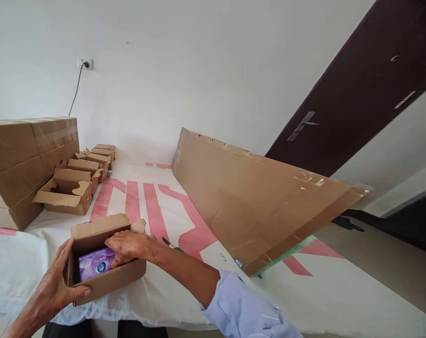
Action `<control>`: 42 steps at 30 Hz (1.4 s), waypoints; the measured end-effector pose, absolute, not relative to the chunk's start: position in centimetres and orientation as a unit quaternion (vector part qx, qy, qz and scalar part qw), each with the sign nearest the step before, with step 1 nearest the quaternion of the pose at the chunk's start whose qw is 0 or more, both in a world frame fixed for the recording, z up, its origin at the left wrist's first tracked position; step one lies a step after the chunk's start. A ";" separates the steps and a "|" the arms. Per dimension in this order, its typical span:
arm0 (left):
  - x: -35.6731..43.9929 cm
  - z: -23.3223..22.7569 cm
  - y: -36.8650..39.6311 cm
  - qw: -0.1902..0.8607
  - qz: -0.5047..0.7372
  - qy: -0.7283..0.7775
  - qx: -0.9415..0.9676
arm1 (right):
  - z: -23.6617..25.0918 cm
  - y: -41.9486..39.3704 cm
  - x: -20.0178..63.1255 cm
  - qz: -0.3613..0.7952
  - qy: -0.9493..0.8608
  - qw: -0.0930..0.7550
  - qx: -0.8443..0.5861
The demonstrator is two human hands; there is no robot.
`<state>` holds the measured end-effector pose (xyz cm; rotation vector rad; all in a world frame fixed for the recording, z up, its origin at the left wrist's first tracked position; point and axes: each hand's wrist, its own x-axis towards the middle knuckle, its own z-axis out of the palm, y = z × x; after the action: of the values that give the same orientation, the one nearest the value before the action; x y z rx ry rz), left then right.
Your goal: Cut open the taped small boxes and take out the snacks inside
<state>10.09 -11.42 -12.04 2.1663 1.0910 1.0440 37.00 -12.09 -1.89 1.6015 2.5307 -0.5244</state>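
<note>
An open cardboard box (110, 281) sits near the front edge of the covered table. Inside it lies a purple plastic packet (93, 265) with a blue round logo. My left hand (53, 277) grips the box's left end, thumb on the near wall and fingers along the far side. Reaching in from the right, my right hand (128, 246) is in the box at the packet's right end, its fingertips partly hidden inside. Whether those fingers grip the packet or only press on it I cannot tell.
Several open small boxes (67, 199) stand in a row at the left, beside a stack of large taped cartons (26, 164). A long cardboard panel (262, 202) leans upright at the right. A dark pen-like item (171, 244) lies behind my right forearm.
</note>
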 end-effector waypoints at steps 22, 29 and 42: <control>10.6 -3.9 -14.8 0.274 0.331 0.457 0.779 | -0.4 -16.0 42.8 -0.462 0.610 -0.407 0.498; 12.7 -0.2 -14.5 0.418 0.380 0.399 0.722 | -0.6 -15.1 41.7 -0.510 0.552 -0.479 0.453; 14.1 0.7 -11.1 0.559 0.414 0.321 0.642 | -1.1 -16.0 40.7 -0.552 0.540 -0.478 0.420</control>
<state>14.09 -11.10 0.68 1.5145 0.7573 0.9766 40.73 -16.03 -1.05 1.9770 2.5425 -2.5979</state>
